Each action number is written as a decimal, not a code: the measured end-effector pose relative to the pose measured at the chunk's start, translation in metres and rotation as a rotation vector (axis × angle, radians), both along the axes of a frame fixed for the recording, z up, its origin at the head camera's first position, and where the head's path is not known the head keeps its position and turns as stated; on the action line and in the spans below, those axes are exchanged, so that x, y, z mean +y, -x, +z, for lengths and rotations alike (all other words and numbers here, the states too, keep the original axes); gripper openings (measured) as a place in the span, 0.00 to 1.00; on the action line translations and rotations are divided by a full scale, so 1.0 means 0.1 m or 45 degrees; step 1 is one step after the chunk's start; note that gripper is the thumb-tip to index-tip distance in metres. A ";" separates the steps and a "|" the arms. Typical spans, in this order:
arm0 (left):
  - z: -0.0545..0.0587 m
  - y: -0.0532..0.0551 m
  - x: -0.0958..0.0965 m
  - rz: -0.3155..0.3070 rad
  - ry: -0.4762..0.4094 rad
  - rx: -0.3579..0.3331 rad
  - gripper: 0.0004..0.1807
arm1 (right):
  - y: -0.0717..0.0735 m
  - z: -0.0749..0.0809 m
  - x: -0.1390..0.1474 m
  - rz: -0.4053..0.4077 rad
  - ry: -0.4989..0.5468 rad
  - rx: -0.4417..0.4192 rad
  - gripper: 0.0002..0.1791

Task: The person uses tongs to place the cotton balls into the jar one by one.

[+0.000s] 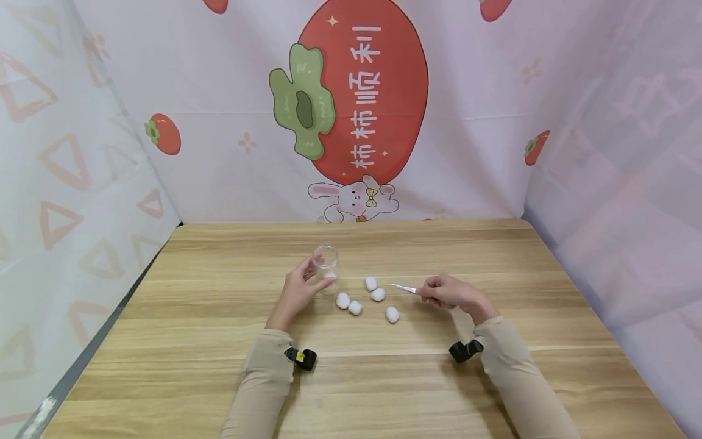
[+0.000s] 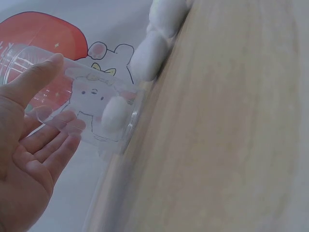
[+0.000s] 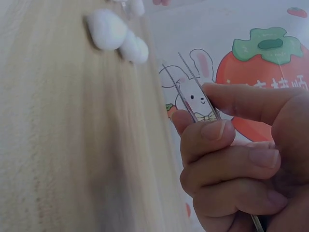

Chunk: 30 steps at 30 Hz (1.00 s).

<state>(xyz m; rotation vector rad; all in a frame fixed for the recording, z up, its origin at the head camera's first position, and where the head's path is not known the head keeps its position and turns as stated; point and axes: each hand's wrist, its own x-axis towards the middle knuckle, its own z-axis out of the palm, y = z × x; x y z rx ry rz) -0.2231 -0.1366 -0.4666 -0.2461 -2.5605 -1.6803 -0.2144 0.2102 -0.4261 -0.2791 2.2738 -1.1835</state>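
The jar [image 1: 326,266] is clear, so you can see right through it. It stands upright on the bench [image 1: 378,390] with its round mouth facing up. One white cotton ball [image 2: 115,116] sits inside, low down near the bottom. Five more cotton balls [image 1: 378,295] lie on the bench to the right of the jar. They are round, white and fluffy: two close together by the jar, two more close together a bit farther back, and one by itself nearer the person. The tweezers [image 1: 404,288] are thin, shiny and silver, and their two tips are apart.

Both arms reach forward over the bench in tan sleeves [image 1: 260,384]. The left arm leans in to the jar, and the right arm comes in from the other side. The left hand [image 1: 298,289] holds the jar, thumb on one side and fingers on the other. The right hand [image 1: 446,291] pinches the tweezers, its other fingers curled in. The tips point left, toward the cotton balls, and touch none of them.
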 end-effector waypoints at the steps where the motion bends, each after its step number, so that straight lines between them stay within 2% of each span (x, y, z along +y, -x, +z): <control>1: 0.00 0.00 0.00 -0.001 0.001 0.001 0.37 | -0.01 -0.01 0.01 0.003 -0.004 -0.007 0.20; 3: 0.04 -0.03 0.01 0.000 -0.004 -0.003 0.36 | -0.03 -0.03 0.02 0.020 -0.013 -0.013 0.20; 9: 0.03 -0.02 0.01 -0.001 -0.015 -0.009 0.36 | -0.06 -0.09 0.06 0.054 -0.023 -0.022 0.21; 10: -0.01 0.01 0.00 -0.001 -0.015 0.001 0.36 | -0.07 -0.09 0.07 0.056 -0.027 -0.026 0.20; 14: -0.02 0.01 -0.01 0.001 -0.020 -0.006 0.37 | -0.08 -0.11 0.09 0.067 -0.034 -0.039 0.18; 30: -0.02 0.02 -0.01 -0.002 -0.014 -0.024 0.37 | -0.12 -0.14 0.13 0.124 -0.075 -0.048 0.22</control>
